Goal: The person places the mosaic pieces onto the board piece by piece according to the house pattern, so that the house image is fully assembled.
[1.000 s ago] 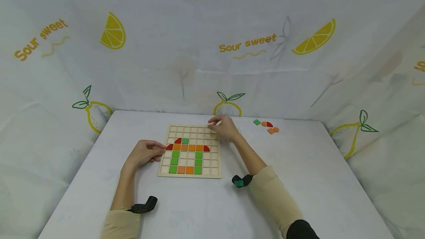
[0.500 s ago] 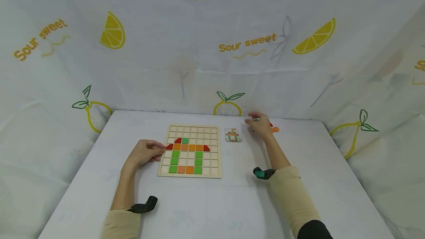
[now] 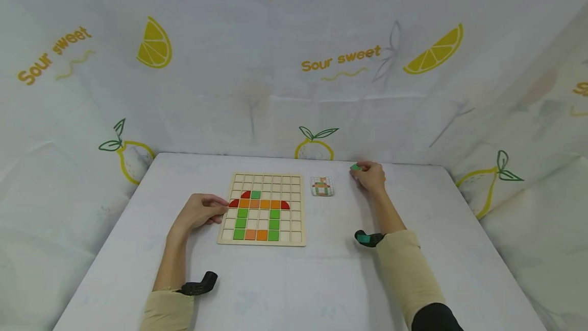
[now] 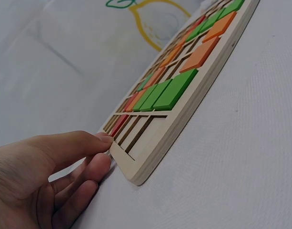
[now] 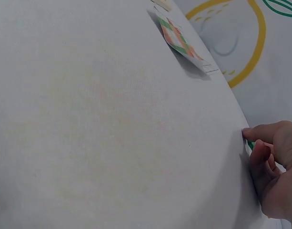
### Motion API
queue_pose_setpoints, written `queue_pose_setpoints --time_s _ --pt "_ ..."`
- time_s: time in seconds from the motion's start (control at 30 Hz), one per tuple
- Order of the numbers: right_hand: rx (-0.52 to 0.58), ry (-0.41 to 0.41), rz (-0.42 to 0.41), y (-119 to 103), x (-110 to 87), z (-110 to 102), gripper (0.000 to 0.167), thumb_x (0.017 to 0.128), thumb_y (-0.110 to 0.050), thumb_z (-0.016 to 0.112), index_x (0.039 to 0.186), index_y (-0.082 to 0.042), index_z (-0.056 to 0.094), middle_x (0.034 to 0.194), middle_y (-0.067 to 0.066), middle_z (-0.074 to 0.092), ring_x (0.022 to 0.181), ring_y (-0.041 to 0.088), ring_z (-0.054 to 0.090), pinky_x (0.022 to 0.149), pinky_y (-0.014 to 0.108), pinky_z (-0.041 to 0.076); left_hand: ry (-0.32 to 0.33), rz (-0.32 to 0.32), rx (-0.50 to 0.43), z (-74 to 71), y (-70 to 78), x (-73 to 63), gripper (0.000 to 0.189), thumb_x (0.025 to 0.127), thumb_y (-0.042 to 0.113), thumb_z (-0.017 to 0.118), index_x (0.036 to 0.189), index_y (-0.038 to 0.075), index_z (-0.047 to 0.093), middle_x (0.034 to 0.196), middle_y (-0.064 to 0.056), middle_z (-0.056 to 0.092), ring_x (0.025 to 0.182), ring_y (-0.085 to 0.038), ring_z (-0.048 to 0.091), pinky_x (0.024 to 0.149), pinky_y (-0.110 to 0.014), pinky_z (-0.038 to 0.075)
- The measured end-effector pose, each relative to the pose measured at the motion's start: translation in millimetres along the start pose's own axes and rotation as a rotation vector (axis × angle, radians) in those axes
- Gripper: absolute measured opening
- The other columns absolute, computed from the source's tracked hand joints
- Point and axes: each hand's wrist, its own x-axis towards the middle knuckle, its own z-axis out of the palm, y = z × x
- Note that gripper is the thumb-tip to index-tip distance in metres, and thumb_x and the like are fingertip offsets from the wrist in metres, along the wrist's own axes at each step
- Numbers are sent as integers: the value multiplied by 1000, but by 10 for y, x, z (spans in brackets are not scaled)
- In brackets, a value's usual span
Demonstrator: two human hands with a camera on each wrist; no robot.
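Note:
A wooden grid board (image 3: 294,243) lies flat, with green, orange and red tiles set in several of its squares. Against its left edge rests my left hand (image 3: 200,210), one fingertip touching the rim (image 4: 122,160) beside a red quarter-round tile (image 4: 119,125); its other fingers are loosely bent near the cloth. At the table's back, my right hand (image 3: 371,176) pinches a green square tile (image 3: 356,167) between its fingertips. Only a sliver of that tile shows in the right wrist view, where the fingers of the right hand (image 5: 274,167) mostly cover it.
A small pattern card (image 3: 322,187) with a coloured grid picture lies right of the board, its edges lifting off the cloth. The white table (image 3: 285,290) ends at a printed backdrop (image 3: 220,65) just behind the right hand.
My right hand has left the board's back right corner, uncovering the card, and gone right to the loose tiles, now hiding the orange and red ones. It has taken hold of the green tile.

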Motion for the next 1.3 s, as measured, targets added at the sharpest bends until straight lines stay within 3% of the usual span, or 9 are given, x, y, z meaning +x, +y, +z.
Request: queue_pose_setpoints --time_s 0.13,0.23,0.43,0.6,0.87,0.97,1.3 --pt "-1 -19 13 -3 7 -27 42 99 -23 77 134 -1 73 110 8 65 79 11 63 77 25 50 2 -4 -3 -1 5 -5 30 97 23 81 117 2 79 77 1 75 65 -12 69 63 -26 55" --pt "8 -34 13 -7 6 -45 39 98 -22 79 131 -1 74 96 1 60 63 5 58 63 18 47 4 2 -2 3 14 -13 30 97 24 81 118 2 79 77 1 75 66 -12 69 63 -25 55" --pt "-4 -40 -20 -5 -27 -67 39 96 -23 82 127 1 75 85 -4 61 59 2 57 65 19 46 5 14 9 9 22 -17 31 98 24 81 119 1 79 77 1 75 66 -12 69 63 -26 55" --pt "68 -52 -24 5 -29 -71 37 96 -18 83 122 7 74 81 -3 61 47 0 60 53 14 49 7 19 6 6 26 -19 30 98 23 80 118 1 79 77 1 75 66 -12 69 63 -25 55" --pt "65 -34 -60 1 -34 -49 36 95 -18 82 118 9 76 68 -8 62 43 0 61 52 15 50 7 15 -1 2 30 -25 30 98 22 81 118 1 79 76 2 75 66 -11 69 63 -25 55" --pt "35 -46 -98 -31 -62 -46 39 95 -21 82 120 8 76 71 -6 65 45 0 62 55 15 49 6 15 -2 0 32 -27 30 98 22 80 118 1 79 76 2 75 66 -11 69 63 -25 55" --pt "-31 -126 -234 -345 -203 129 39 95 -25 83 120 5 78 107 16 63 54 5 63 59 18 50 10 15 2 7 29 -25 28 98 21 80 117 1 79 77 1 76 65 -12 69 63 -25 56"
